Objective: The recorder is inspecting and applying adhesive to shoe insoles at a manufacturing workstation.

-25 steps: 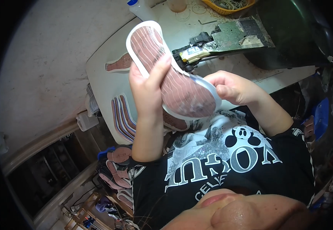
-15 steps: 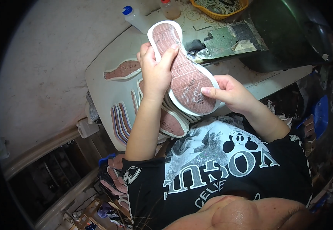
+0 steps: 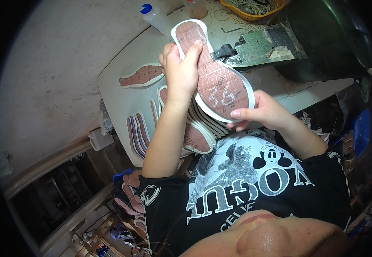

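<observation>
Both my hands hold up a large shoe insole point(image 3: 220, 83), pinkish-brown with a pale grid, chalky marks and a white rim. My left hand point(image 3: 180, 70) grips its narrow middle, thumb on the upper face and fingers hidden behind. At the wide end, my right hand point(image 3: 260, 111) pinches the rim between thumb and fingers. The insole's far side lies beside a small black machine part point(image 3: 224, 52); whether they touch I cannot tell. Below my left forearm, a stack of insoles point(image 3: 198, 138) rests on the table, partly covered. A single insole point(image 3: 141, 76) lies to its left.
Several insoles point(image 3: 138, 135) stand in a row near the left edge of the white table point(image 3: 114, 92). A green machine point(image 3: 265, 45) occupies the back right. Behind are a blue-capped bottle point(image 3: 155, 19), a second bottle point(image 3: 195, 10), a hex key point(image 3: 231, 30) and a yellow basket point(image 3: 254, 16).
My right hand has slid nearer to me along the rim of the wide end. The insole has tilted slightly, and the whole view has shifted a little.
</observation>
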Tool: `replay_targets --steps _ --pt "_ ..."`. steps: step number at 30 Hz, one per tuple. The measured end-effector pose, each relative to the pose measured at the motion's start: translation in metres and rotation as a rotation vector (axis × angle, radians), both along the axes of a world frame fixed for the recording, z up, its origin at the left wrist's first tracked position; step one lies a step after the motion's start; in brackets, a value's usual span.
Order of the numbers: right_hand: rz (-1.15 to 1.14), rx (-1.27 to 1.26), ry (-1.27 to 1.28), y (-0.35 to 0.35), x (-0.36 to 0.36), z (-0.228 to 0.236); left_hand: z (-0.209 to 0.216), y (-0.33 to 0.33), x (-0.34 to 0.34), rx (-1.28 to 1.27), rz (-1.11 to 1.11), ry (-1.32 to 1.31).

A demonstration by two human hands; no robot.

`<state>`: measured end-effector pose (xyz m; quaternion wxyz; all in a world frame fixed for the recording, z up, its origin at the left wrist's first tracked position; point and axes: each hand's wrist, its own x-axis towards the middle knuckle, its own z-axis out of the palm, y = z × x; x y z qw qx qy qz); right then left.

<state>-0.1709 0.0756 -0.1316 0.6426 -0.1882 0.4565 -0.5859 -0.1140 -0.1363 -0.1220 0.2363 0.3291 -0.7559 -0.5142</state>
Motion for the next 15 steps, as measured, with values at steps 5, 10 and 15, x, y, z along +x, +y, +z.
replay_targets --steps 5,10,15 --pt "-0.101 0.054 -0.129 -0.002 0.020 0.010 -0.008 -0.012 -0.001 0.030 -0.011 -0.032" --pt "-0.194 -0.005 -0.179 -0.013 0.031 0.015 -0.019 -0.036 -0.004 0.122 -0.065 -0.034" --pt "-0.228 -0.035 -0.214 -0.026 0.030 0.016 0.005 -0.042 -0.005 -0.419 -0.027 -0.187"
